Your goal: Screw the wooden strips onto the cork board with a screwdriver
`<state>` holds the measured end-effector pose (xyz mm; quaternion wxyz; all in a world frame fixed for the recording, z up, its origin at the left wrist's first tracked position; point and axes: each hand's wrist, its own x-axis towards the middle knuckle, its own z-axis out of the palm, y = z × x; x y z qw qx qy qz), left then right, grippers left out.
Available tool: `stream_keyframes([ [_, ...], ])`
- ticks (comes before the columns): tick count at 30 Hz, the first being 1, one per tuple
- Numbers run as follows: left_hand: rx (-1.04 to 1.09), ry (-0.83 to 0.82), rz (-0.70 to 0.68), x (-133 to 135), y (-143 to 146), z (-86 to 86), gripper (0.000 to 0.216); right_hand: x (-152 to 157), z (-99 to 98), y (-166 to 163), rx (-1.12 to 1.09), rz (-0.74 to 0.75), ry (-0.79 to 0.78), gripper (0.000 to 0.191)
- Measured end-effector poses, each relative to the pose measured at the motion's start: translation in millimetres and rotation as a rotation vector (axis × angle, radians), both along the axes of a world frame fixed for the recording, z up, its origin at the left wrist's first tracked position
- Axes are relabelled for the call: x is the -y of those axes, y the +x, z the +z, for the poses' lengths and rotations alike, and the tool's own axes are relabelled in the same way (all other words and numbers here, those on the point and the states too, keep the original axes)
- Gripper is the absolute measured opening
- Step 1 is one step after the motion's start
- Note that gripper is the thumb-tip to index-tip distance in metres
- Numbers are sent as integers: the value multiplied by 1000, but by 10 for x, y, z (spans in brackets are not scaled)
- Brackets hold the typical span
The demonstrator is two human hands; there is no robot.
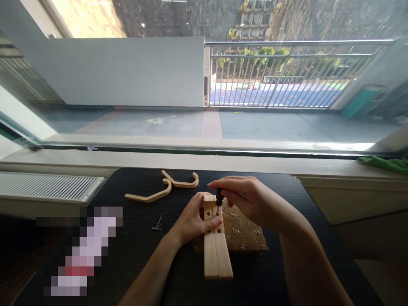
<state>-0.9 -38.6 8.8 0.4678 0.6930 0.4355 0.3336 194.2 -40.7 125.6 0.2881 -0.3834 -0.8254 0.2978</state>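
Two pale wooden slats [216, 250] lie side by side on a perforated wooden board [244, 233], on the black table [137, 255]. My left hand [191, 219] is closed round the slats' far end, holding them together. My right hand [245, 197] pinches a small black-handled tool [219, 197] and holds its tip down on the top of the slats.
Two curved wooden hook-shaped pieces [165, 189] lie on the table beyond my left hand. A small metal piece [157, 224] rests to the left. A blurred-out object [81, 250] sits at the table's left. A white radiator grille [44, 187] and window sill run behind.
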Motion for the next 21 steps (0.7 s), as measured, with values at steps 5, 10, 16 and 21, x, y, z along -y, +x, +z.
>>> stream_keyframes([
  [5, 59, -14, -22, -8, 1, -45, 47, -14, -42, 24, 20, 8, 11, 43],
  [10, 86, -48, -40, -20, -7, -73, 49, -12, -1, 13, 2, -11, -12, 38],
  [16, 69, -30, -30, -23, -12, -71, 50, 4, 22, 25, 2, -8, -7, 37],
  [21, 40, -15, -19, -17, -15, -56, 47, 2, 26, 35, 5, -25, -5, 35],
])
